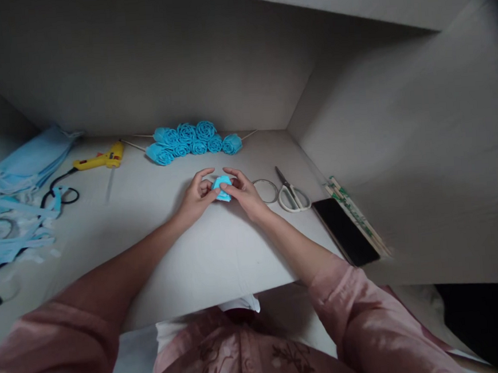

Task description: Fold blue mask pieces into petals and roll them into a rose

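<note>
Between my two hands is a small folded piece of bright blue material (222,187), held above the table. My left hand (198,194) pinches its left side with thumb and fingers. From the right, my right hand (243,191) grips the same piece, its thumb pressed on the front. Both index fingers arch above it. Past my hands, several blue rolled flowers (187,134) lie in a bunch, with thin sticks poking out at the ends. Just right of my right hand lies a ring-shaped roll (266,191), and beside it are white-handled scissors (293,194).
A yellow glue gun (100,159) with a black cord lies at the back left. Blue face masks (35,160) are stacked at the far left, with cut mask strips (15,228) before them. At right are a black phone (346,230) and wrapped chopsticks (357,215) along the side wall.
</note>
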Available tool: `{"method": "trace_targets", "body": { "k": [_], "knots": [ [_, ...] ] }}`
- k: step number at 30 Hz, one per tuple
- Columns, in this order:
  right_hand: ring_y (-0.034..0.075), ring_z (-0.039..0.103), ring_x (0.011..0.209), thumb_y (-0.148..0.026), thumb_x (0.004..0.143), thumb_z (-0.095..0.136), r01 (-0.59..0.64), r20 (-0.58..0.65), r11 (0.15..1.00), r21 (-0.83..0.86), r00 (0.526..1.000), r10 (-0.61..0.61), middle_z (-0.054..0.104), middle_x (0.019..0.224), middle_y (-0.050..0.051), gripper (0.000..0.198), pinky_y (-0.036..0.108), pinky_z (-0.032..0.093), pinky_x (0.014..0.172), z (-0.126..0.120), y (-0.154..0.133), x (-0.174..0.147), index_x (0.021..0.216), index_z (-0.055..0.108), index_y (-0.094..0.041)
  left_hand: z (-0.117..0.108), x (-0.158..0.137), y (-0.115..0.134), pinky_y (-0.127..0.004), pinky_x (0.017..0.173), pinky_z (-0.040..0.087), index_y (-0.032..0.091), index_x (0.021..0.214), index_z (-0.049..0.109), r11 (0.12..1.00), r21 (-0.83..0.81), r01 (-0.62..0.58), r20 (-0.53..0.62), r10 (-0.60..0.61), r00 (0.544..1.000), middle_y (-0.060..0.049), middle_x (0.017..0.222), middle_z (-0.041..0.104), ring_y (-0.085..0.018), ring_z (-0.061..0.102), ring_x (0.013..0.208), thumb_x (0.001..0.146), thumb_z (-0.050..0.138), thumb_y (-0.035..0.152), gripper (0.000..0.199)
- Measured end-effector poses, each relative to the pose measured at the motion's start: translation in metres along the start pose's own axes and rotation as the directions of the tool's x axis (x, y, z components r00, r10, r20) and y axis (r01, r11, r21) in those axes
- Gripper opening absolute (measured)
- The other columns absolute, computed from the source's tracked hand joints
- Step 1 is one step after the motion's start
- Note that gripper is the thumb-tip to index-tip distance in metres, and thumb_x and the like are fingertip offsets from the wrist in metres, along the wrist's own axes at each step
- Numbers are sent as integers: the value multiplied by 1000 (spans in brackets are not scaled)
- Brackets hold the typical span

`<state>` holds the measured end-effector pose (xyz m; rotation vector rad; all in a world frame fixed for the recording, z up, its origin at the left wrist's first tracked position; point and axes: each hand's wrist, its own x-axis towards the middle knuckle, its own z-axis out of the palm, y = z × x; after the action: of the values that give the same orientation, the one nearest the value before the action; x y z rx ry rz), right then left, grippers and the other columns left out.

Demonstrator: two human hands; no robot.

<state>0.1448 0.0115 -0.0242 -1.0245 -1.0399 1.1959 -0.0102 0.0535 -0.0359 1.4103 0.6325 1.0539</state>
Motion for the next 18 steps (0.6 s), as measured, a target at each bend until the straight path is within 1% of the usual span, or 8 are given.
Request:
{"method": "trace_targets", "body": {
  "k": [5, 8, 14, 18],
  "knots": [
    [17, 62, 86, -46, 68, 81, 11, 15, 1000, -28, 1000, -11, 65, 90, 0, 60, 36, 52, 84, -1, 2, 1, 119, 58, -27, 0, 0, 1, -24, 63, 42, 19, 129, 45, 1000, 16, -3, -1, 3, 1000, 4, 73, 55, -12, 54, 66, 76, 74, 33, 63],
    [17, 61, 85, -45, 68, 82, 15, 4, 999, -31, 1000, -15, 64, 88, 0, 61, 36, 52, 84, 0, 2, 1, 121, 57, -27, 0, -1, 1, -24, 63, 41, 19, 131, 44, 1000, 20, -8, -12, 8, 1000, 3, 75, 56, -12, 54, 67, 76, 73, 32, 64],
    [16, 60, 82, -43, 69, 81, 17, -20, 999, -31, 1000, -18, 61, 85, -1, 62, 35, 52, 81, -1, 4, 2, 123, 56, -27, 0, 1, -2, -25, 70, 45, 21, 135, 40, 999, 22, -34, -11, 35, 999, 1, 84, 61, -13, 58, 74, 74, 73, 28, 70],
    [16, 61, 87, -41, 68, 82, 41, -9, 999, -23, 999, -41, 62, 91, -1, 60, 34, 52, 83, -1, 5, 2, 121, 56, -28, 0, 2, -3, -24, 69, 46, 20, 137, 40, 999, 28, -43, 4, 43, 999, 1, 86, 61, -12, 59, 75, 73, 74, 26, 72]
  ]
}}
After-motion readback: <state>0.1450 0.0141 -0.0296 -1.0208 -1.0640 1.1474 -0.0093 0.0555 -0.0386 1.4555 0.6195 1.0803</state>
